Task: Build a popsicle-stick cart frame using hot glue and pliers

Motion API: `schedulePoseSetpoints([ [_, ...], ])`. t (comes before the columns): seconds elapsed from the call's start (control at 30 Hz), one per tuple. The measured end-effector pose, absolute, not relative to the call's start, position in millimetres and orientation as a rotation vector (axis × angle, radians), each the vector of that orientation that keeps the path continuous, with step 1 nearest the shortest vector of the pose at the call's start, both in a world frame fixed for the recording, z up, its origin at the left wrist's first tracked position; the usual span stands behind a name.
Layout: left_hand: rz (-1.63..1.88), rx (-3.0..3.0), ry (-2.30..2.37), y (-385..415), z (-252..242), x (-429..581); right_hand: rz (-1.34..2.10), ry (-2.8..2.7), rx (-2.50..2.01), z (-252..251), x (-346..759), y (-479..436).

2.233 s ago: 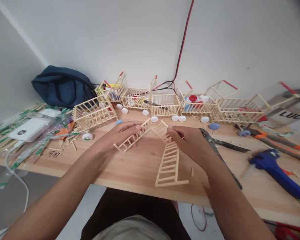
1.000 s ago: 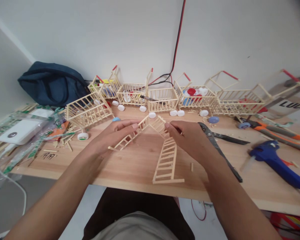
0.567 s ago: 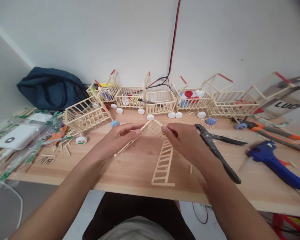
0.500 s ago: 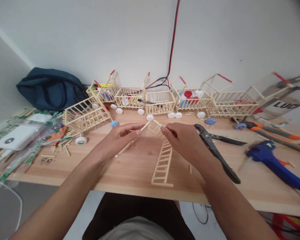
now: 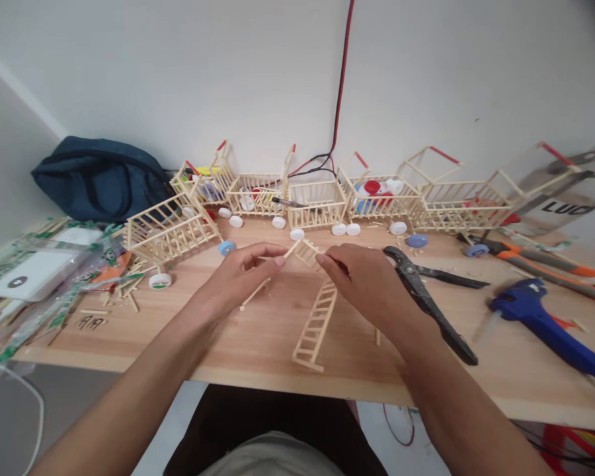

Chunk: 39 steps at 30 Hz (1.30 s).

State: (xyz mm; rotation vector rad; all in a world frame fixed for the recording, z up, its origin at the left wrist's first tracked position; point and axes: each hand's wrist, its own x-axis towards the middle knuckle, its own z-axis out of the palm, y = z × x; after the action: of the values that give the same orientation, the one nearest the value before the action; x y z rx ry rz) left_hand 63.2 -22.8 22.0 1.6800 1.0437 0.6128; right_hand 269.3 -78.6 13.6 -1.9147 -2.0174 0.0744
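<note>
My left hand (image 5: 250,274) is closed, with a short wooden stick (image 5: 292,248) pinched between thumb and fingers. Another thin stick (image 5: 254,295) slants out below that hand; whether I hold it too is hidden. My right hand (image 5: 359,271) is closed on a ladder-like frame of wooden sticks (image 5: 316,322). The frame's long rung section hangs toward the table's front edge, and its short upper section (image 5: 308,254) angles toward my left hand. The held stick's tip is close to that upper section; I cannot tell whether they touch.
Several miniature stick carts (image 5: 317,215) with bottle-cap wheels line the wall. Pliers (image 5: 426,297) and a blue glue gun (image 5: 550,324) lie at right. A white box (image 5: 34,268), plastic packaging and loose sticks crowd the left, before a dark blue bag (image 5: 104,178).
The lower end of the ladder-like frame has swung slightly left and tilted. The slanting stick under my left hand has shifted a little right. Both hands have barely moved.
</note>
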Motion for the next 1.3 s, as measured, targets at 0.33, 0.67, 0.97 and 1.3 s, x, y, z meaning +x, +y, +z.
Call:
schedulePoseSetpoints([
  [0.33, 0.624, 1.699, 1.038, -20.6, 22.6, 64.0, 0.061, -2.067, -1.981, 18.9, 266.4, -79.6],
  [0.67, 0.63, 1.672, 1.021, -17.2, 17.0, 62.8, 0.028, -2.13, -1.988, 19.3, 266.7, -79.0],
  [0.97, 0.599, 1.648, 1.038, -13.7, 12.0, 63.1, 0.028, -2.167, -1.951, 15.7, 267.7, -77.0],
  [1.3, 0.552, 1.604, 1.032, -9.9, 6.1, 62.5, 0.042, -2.197, -1.965, 14.2, 267.9, -76.5],
])
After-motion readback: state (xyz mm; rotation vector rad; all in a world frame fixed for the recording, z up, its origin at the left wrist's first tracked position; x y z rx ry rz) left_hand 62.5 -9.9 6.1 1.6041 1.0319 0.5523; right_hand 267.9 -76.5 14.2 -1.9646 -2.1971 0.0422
